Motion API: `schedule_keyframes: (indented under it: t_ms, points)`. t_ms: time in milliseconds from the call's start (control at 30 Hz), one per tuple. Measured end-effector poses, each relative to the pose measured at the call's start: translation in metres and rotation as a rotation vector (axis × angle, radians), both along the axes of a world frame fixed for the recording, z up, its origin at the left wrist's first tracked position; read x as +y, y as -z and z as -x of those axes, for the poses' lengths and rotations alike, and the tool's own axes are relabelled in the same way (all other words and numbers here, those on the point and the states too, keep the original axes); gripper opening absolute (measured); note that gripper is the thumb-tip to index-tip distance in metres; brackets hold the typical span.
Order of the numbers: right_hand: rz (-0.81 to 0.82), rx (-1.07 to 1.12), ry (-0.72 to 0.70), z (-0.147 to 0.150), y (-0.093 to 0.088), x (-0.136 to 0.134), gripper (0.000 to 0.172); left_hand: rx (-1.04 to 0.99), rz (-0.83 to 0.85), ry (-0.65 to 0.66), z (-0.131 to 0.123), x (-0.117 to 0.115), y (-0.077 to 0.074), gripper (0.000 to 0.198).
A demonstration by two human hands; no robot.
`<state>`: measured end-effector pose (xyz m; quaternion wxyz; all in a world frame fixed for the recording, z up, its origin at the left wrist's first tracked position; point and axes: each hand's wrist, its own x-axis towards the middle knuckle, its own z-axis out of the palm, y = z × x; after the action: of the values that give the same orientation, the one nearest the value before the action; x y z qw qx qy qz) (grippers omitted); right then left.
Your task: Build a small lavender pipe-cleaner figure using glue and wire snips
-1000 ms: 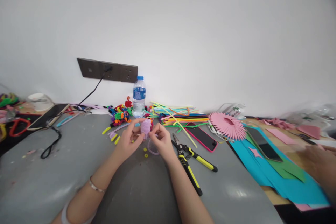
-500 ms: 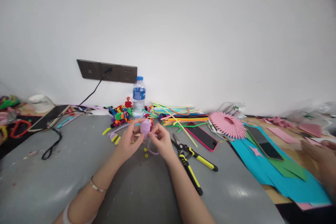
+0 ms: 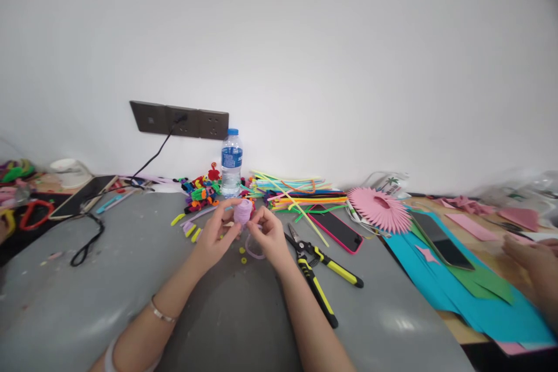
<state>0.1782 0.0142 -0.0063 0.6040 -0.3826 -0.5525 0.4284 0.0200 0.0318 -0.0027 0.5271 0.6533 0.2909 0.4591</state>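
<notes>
Wall (image 3: 326, 70) takes up the upper half of what I get through the head camera, and below it spreads the grey desk (image 3: 383, 302). Cutters (image 3: 305, 247) lie on that desk just right of my right wrist, blades pointing away from me; a water bottle (image 3: 232, 165) stands upright behind my fingers. Both hands sit mid-view, close together. My left hand (image 3: 218, 233) has its thumb and fingers curled in around a lilac roll (image 3: 242, 212), a firm enough grip by the look of it. My right hand (image 3: 269, 231) is pinched nearly closed at the roll's lower right edge, on what I judge to be the lilac strand (image 3: 255, 254); the exact contact is hidden from me. So the roll lies between the two grips, above the desk, the left hand nearer and wrapping its left side. Its long axis runs close to upright, top tipped slightly rightward, coiled end facing up. The strand droops in a loop beneath the right grip. Smallest of all, two yellow bits (image 3: 243, 260) rest on the desk, just left of that loop.
</notes>
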Motion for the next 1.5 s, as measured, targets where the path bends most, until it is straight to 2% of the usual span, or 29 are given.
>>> schedule_keyframes:
  t_ms: [267, 467, 767, 1500]
  points:
    - [-0.014, -0.005, -0.007, -0.001, 0.004, 0.001, 0.028, -0.083, 0.083, 0.014, -0.002, -0.002, -0.006, 0.041]
    - [0.005, 0.038, -0.039, 0.000, 0.005, 0.001, 0.030, -0.098, 0.116, 0.035, -0.003, 0.000, -0.004, 0.041]
    - [-0.017, 0.044, -0.042, -0.002, 0.009, 0.003, 0.029, -0.119, 0.136, 0.037, -0.002, 0.001, 0.001, 0.048]
    - [-0.025, 0.035, -0.044, -0.002, 0.011, 0.004, 0.030, -0.123, 0.103, 0.018, -0.002, 0.002, 0.001, 0.042]
